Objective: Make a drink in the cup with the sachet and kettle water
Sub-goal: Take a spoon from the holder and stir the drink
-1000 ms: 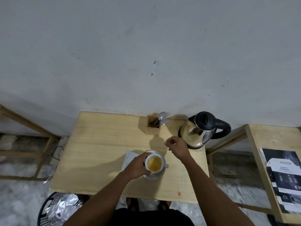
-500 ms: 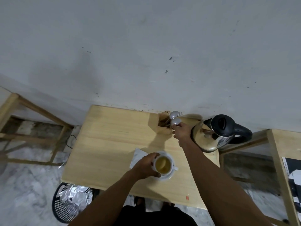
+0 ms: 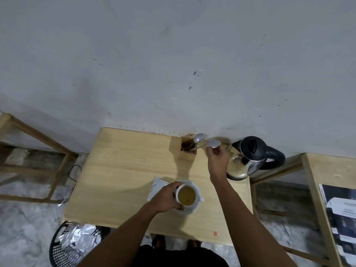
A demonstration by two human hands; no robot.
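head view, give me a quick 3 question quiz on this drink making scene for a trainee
1. True or false: the white ceramic cup already holds yellowish liquid.
2. What is the right hand holding? A) the steel kettle with the black lid B) a metal spoon C) a white paper napkin
3. Fill in: the cup stands on a white ____.

Key
1. True; the left hand is wrapped around the cup's side.
2. B; the spoon is out of the wooden cutlery box, bowl end up.
3. saucer, on the light wooden table.
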